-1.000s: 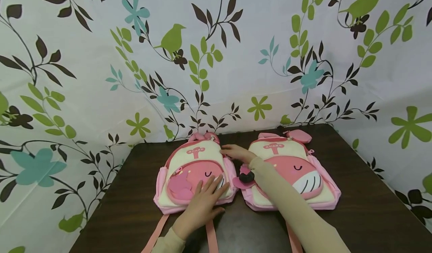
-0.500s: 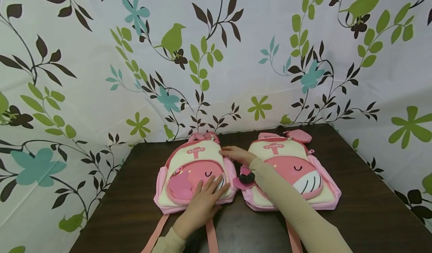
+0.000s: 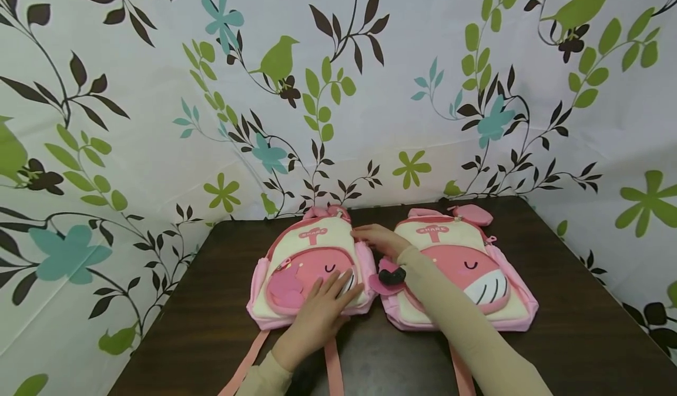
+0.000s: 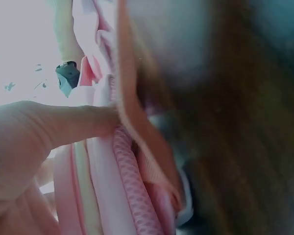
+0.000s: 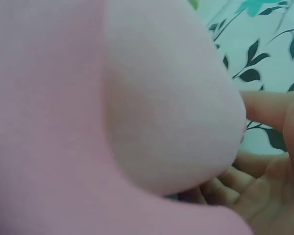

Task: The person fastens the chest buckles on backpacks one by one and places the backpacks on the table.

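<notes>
A pink and cream whale backpack (image 3: 330, 240) lies face up at the left. My left hand (image 3: 317, 316) rests on its front pocket, fingers spread. In the left wrist view the thumb (image 4: 78, 122) presses the bag's bottom side beside a salmon strap (image 4: 144, 137). My right hand (image 3: 382, 240) reaches to the upper right side of the same bag, fingertips right at its edge. Pale pink fabric (image 5: 176, 98) fills much of the right wrist view and hides part of the bent fingers (image 5: 230, 181); I cannot tell whether they pinch anything.
A matching whale backpack (image 3: 449, 261) lies to the right, with my right forearm across it. Loose salmon straps (image 3: 333, 363) trail toward the dark table's (image 3: 185, 325) near edge. Behind stands a leaf-and-bird patterned curtain (image 3: 370, 90).
The head view has turned slightly left. My left thumb has drawn in toward the bag's bottom edge. The right hand stays at the left backpack's side.
</notes>
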Demonstrator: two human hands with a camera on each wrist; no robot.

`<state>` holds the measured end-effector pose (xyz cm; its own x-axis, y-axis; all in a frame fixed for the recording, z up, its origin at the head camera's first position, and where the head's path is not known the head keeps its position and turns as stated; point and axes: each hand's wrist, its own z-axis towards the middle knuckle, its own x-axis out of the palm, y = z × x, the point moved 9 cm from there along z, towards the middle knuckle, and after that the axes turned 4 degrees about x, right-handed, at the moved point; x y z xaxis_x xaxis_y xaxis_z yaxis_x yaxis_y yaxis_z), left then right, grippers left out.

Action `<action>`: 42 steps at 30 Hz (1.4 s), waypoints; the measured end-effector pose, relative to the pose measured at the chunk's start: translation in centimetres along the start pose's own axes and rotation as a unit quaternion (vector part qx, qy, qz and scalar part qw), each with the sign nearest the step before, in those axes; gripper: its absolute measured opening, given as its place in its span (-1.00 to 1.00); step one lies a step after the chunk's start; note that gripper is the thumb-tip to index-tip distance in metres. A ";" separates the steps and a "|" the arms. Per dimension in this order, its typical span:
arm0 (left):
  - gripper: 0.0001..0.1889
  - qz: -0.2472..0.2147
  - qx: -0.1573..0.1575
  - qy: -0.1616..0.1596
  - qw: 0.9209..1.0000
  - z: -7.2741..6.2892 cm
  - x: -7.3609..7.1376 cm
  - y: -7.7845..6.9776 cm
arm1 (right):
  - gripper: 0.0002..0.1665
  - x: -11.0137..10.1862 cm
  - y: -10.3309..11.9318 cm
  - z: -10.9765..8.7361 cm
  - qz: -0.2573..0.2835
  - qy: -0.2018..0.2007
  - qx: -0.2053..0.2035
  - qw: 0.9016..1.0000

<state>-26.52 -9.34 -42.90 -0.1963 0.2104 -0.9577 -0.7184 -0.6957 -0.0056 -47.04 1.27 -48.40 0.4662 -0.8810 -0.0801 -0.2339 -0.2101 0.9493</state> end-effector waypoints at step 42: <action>-0.07 -0.090 0.007 -0.225 0.970 -0.2 -14.2 -1.5 | -0.47 0.9 16.8 -11.9 0.103 0.002 -0.198 0.975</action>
<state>-22.52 -11.47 -29.38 -0.3368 0.6077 -0.7192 -0.7761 -0.6117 -0.1534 -40.40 2.00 -28.94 0.4482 -0.8850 0.1261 0.0231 0.1524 0.9880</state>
